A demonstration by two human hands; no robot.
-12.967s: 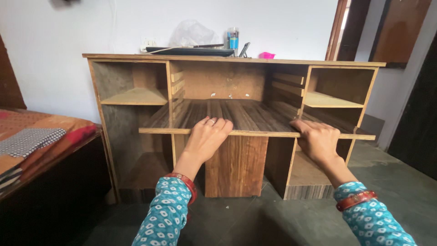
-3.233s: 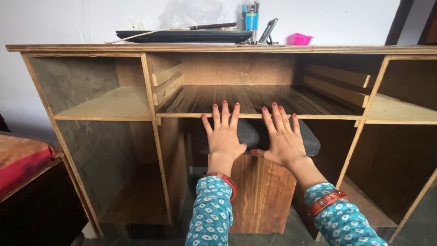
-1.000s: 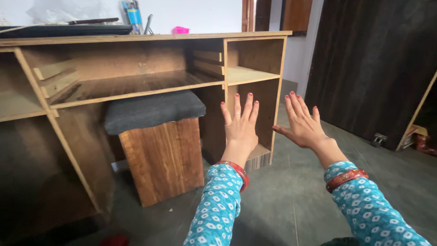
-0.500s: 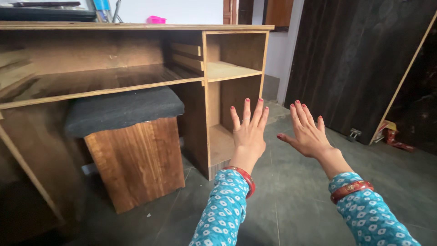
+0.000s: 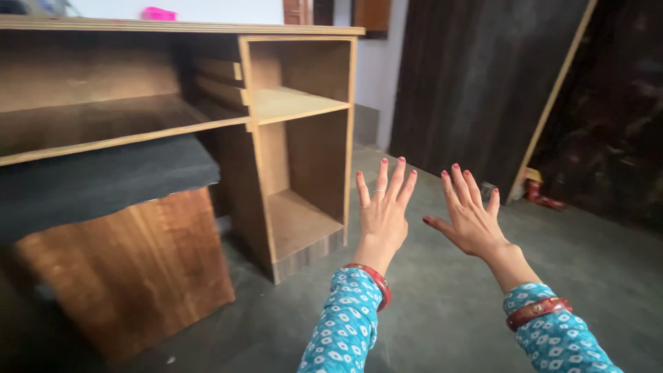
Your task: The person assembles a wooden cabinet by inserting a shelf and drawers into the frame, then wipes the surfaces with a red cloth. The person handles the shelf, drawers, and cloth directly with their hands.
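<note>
Head view, my left hand (image 5: 383,214) raised, fingers spread, holding nothing, my right hand (image 5: 471,222) beside it, likewise splayed and bare, both right of the wooden desk (image 5: 297,103), padded stool (image 5: 117,235) tucked under desk's left.

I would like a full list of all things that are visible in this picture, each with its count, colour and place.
desk: one, light brown wood, left and centre, with open shelves
stool: one, brown wooden block with a dark grey cushion on top, lower left, partly under the desk
pink object: one, bright pink, on the desk top, too blurred to identify
dark panels: several, dark brown, leaning or standing at the right
red object: one, red, on the floor at the foot of the panels, unclear
floor: grey, bare concrete look
bangles: one on each wrist, red-brown
sleeves: two, blue with white print
left hand: open, fingers spread, holding nothing, red nails
right hand: open, fingers spread, holding nothing, red nails
</note>
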